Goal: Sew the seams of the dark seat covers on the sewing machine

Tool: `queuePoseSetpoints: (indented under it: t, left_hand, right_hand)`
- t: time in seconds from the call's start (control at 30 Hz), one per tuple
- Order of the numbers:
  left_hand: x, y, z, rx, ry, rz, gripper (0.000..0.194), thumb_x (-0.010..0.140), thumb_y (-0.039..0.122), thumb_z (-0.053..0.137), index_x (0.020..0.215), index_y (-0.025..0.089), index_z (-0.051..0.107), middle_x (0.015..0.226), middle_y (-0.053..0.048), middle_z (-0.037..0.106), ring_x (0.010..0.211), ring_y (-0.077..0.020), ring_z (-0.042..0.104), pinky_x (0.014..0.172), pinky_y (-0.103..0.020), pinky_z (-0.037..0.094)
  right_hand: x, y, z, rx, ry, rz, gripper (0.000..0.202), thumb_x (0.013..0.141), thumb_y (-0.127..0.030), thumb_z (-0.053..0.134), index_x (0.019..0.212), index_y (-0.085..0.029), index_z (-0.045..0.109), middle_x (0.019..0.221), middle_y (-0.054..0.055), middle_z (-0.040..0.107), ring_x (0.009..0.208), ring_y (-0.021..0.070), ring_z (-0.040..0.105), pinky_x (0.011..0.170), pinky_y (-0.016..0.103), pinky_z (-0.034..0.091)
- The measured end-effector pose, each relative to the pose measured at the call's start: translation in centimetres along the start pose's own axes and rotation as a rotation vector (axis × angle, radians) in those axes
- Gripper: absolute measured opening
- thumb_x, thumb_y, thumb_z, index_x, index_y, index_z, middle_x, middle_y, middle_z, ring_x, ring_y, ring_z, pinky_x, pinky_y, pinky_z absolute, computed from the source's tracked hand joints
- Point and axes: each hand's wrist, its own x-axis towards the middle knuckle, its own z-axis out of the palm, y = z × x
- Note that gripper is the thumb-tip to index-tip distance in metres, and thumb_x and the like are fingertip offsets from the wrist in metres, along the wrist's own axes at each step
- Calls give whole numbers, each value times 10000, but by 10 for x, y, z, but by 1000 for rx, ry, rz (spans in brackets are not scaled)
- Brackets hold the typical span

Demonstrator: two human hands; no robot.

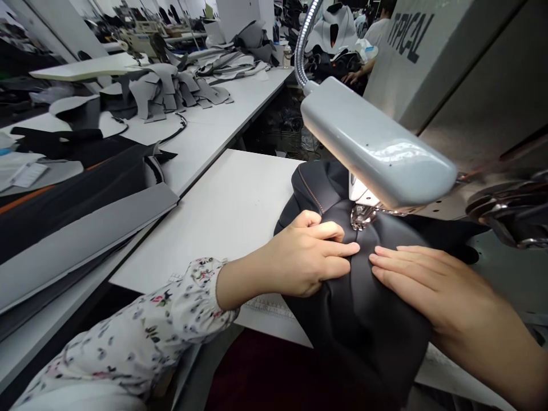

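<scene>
A black leather-like cover (363, 319) with a line of orange stitching lies bunched under the presser foot (360, 218) of a sewing machine (454, 74). My left hand (312, 251) is on the cover just left of a seam. Its fingers are partly curled on the material, with one fingertip pointing at the seam below the foot. To the right of the seam, my right hand (428, 279) lies flat on the cover with its fingers stretched out. The needle tip cannot be made out behind the foot and lamp.
A grey lamp (377, 142) on a flexible metal neck hangs over the sewing spot. The white machine table (222, 211) has a printed ruler along its front. On the long table (205, 128) at left lie grey and black cut pieces (158, 85). Another person's arm (363, 69) shows behind.
</scene>
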Motion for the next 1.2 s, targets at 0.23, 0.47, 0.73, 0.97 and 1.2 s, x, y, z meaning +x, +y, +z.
queuePoseSetpoints:
  t: [0.23,0.47,0.73,0.97,1.2]
  left_hand:
    - [4,-15,2,-102,-51,-87,199,862,110,551,892,215,717,1343,9,742,1078,-212,643,906,-425,336]
    - [7,-24,12,-328,-4,-214,338,875,84,506,999,242,779,1144,-17,808,1117,-226,664,1049,-464,388]
    - [16,-35,10,-471,16,-246,444,876,-17,435,990,226,789,1108,1,818,1085,-191,665,1107,-422,401]
    - [22,-45,16,-486,41,-243,431,943,46,401,987,219,794,1035,-29,807,1098,-205,683,1120,-451,432]
    - [6,-13,15,-296,283,-105,458,942,85,410,1338,161,628,1344,-100,721,1358,-241,602,1172,-456,467]
  right_hand:
    - [7,15,3,5,67,1,322,974,-35,472,1185,-193,658,1191,62,786,1089,214,742,966,396,547]
    - [1,30,14,11,97,43,331,981,-33,492,1209,-201,663,1238,72,771,1151,235,728,1055,424,534]
    - [-3,45,36,93,215,97,317,984,-61,513,1194,-201,704,1274,85,756,1235,232,698,1097,424,537]
    - [2,50,48,59,261,173,306,1003,-99,569,1264,-219,674,1248,81,760,1174,221,722,1050,388,568]
    - [-27,38,46,44,372,321,376,1003,-174,533,1355,-229,655,1290,107,735,1198,289,709,1075,480,561]
